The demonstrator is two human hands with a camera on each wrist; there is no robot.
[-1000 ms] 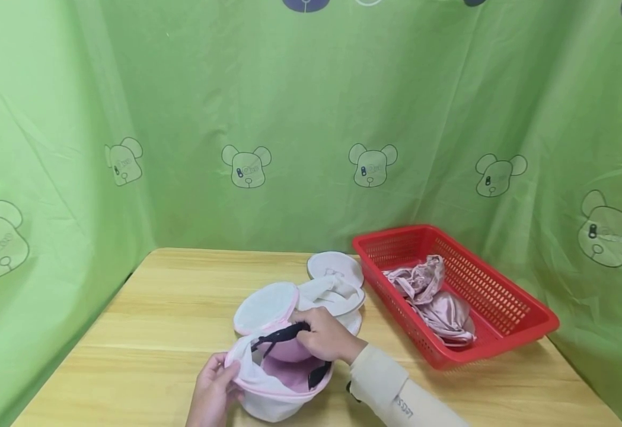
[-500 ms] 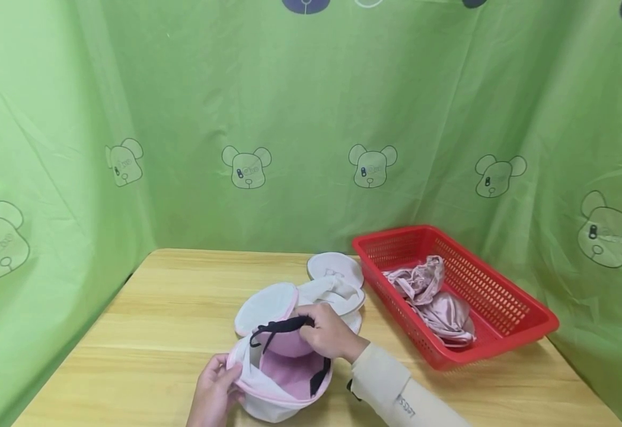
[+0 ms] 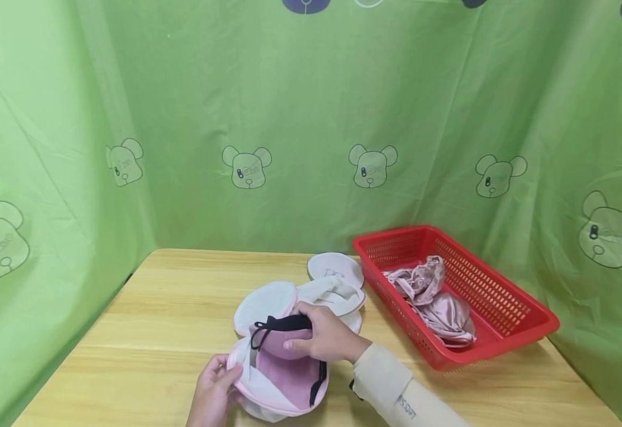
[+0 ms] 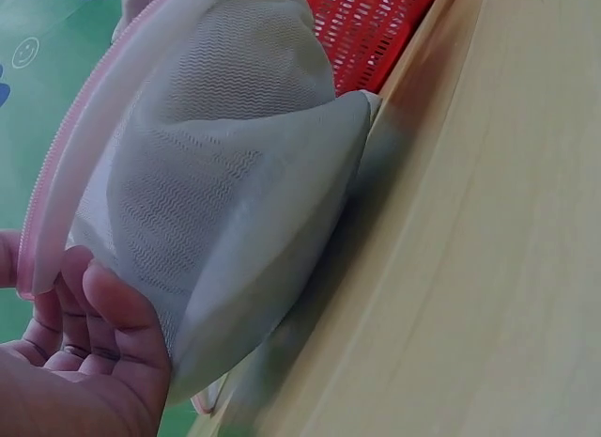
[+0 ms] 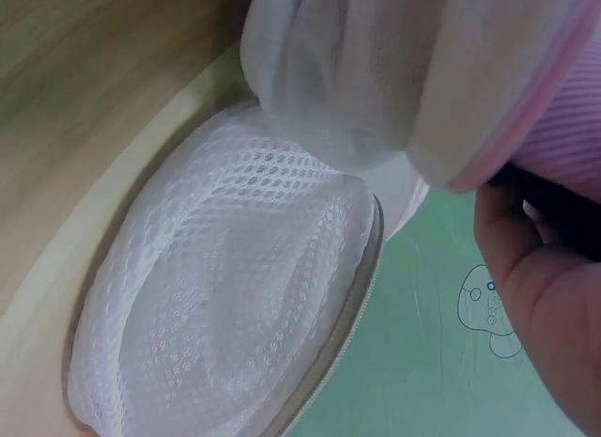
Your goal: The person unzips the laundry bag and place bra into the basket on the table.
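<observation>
A round white mesh laundry bag [image 3: 268,410] with a pink zip edge stands on the table, its lid [image 3: 264,305] folded back. My left hand [image 3: 213,388] pinches the bag's left rim between thumb and fingers. In the left wrist view the mesh side [image 4: 216,164] bulges beside that hand. Inside the bag lies a pink garment [image 3: 292,375] with black trim and thin black cords; its exact kind cannot be told. My right hand [image 3: 328,337] grips the garment's upper black edge, thumb over the pink cloth. Behind the fabric, the other fingers are partly hidden.
A second white mesh bag [image 3: 337,293] lies unzipped behind the first, large in the right wrist view as white netting [image 5: 235,287]. To the right stands a red plastic basket [image 3: 503,350] holding crumpled pink satin clothing [image 3: 444,314]. Green curtain surrounds the wooden table [image 3: 145,338].
The right thumb has come forward over the pink cloth, and the black edge has shifted and bunched near the fingers. The left hand stays on the rim.
</observation>
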